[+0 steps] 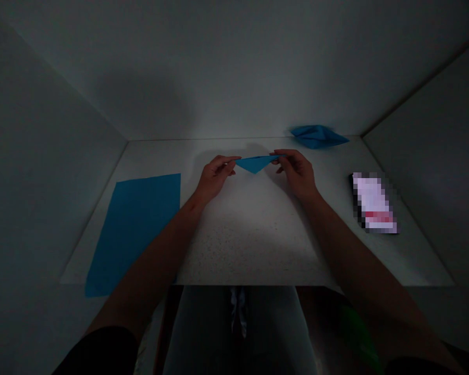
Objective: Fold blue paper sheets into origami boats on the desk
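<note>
A small folded piece of blue paper [255,164] is held up between my two hands over the far half of the white table, its point facing down toward me. My left hand [216,177] pinches its left corner between thumb and fingers. At the right corner, the thumb and fingers of my right hand [299,174] are closed on the same paper. Both hands partly cover its ends. A folded blue paper boat [318,136] rests by the back wall, to the right and beyond my right hand.
A flat blue sheet of paper [135,229] lies at the left, overhanging the table's front edge, with my left forearm across part of it. A phone [375,203] with a blurred, lit screen lies at the right. Walls enclose the white table [250,250] at the back and sides.
</note>
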A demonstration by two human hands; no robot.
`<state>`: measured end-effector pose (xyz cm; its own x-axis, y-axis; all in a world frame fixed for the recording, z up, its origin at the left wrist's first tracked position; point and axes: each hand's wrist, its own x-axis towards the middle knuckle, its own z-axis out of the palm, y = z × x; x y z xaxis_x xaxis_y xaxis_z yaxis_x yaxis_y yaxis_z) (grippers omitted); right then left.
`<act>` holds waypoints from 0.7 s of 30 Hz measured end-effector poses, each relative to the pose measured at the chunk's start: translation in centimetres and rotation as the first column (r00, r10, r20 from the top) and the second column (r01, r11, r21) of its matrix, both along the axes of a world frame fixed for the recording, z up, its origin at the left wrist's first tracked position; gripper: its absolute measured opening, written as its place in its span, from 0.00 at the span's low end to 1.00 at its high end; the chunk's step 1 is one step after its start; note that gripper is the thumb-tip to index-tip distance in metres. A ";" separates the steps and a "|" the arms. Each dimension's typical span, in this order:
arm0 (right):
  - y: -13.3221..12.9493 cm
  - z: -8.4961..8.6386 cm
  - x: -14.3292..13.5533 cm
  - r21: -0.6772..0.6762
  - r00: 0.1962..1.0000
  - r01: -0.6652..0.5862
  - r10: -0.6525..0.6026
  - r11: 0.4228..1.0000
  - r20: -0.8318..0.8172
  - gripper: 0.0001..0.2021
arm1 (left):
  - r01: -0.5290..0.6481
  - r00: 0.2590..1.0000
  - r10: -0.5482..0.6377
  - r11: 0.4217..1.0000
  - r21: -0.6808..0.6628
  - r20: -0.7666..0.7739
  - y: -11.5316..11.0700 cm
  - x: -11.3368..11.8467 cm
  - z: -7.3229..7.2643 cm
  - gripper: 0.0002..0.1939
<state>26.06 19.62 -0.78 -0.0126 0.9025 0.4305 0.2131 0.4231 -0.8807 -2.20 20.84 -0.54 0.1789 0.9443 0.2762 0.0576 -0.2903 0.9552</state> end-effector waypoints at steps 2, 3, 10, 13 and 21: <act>0.0 0.2 0.0 0.006 1.000 0.016 -0.016 1.000 -0.016 0.17 | 0.036 0.999 -0.036 0.999 0.000 -0.014 -0.1 0.0 0.1 0.22; 0.0 0.2 0.0 0.005 0.999 0.022 -0.022 1.000 -0.026 0.17 | 0.054 0.998 -0.054 0.999 -0.005 -0.019 -0.2 0.0 0.1 0.22; -0.2 0.4 -0.3 0.003 0.998 -0.003 0.003 1.000 -0.070 0.20 | 0.065 0.998 -0.065 0.998 -0.005 -0.014 -0.4 0.3 0.2 0.26; -0.4 0.6 -0.4 0.003 0.998 -0.021 0.021 1.000 -0.055 0.22 | 0.044 0.999 -0.044 0.999 -0.005 -0.015 -0.3 0.2 0.2 0.27; -1.2 1.0 -0.8 -0.005 0.992 -0.120 0.119 0.993 -0.037 0.20 | 0.045 0.998 -0.044 0.999 0.008 -0.055 -0.5 0.3 0.3 0.23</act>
<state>25.22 18.39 0.19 -0.1048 0.8987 0.4258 0.1288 0.4369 -0.8903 -1.89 20.38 -0.24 0.2357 0.9324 0.2739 0.0965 -0.3029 0.9481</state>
